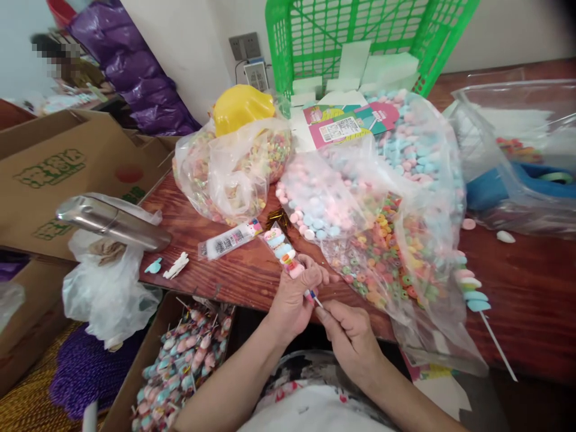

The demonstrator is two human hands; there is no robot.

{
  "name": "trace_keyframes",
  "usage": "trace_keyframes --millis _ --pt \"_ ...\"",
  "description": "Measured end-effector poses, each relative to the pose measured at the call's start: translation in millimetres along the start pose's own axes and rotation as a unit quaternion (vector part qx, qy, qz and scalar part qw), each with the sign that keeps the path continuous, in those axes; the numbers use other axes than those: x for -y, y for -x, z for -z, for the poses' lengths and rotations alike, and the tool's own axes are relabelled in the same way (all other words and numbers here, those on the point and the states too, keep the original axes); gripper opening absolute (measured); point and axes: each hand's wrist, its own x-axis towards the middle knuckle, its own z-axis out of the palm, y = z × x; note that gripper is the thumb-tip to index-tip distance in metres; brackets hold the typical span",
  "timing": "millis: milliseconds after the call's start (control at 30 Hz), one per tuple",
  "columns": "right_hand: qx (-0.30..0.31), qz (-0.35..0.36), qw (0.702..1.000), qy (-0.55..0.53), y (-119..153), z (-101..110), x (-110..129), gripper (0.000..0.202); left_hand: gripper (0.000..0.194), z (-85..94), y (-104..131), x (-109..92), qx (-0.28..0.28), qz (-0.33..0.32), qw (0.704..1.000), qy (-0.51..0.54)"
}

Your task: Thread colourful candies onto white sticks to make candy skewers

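My left hand (294, 297) is closed round a candy skewer (281, 246) of pink, white and blue pieces in a clear wrapper, its top pointing away from me. The fingers of my right hand (348, 333) pinch the white stick at the skewer's lower end. Just beyond lie a stack of printed clear wrappers (231, 240) and some gold twist ties (278, 219). Bags of pink and blue candies (315, 198) and colourful rings (396, 258) lie right of my hands. Another candy skewer (476, 297), unwrapped, is at the right.
A box of finished skewers (184, 360) stands below the table's left edge. A steel flask (112, 222) lies at the left. Behind are a green crate (351, 27) and a bag with a yellow bundle (243, 111). A clear bin (531, 96) stands at right; a person is far left.
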Motion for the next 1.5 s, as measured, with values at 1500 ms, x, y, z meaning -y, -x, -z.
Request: trace_keyframes --millis 1500 --pt "0.386 0.159 0.849 0.322 -51 69 27 0.012 0.031 8.4 6 -32 0.275 0.148 0.637 -0.705"
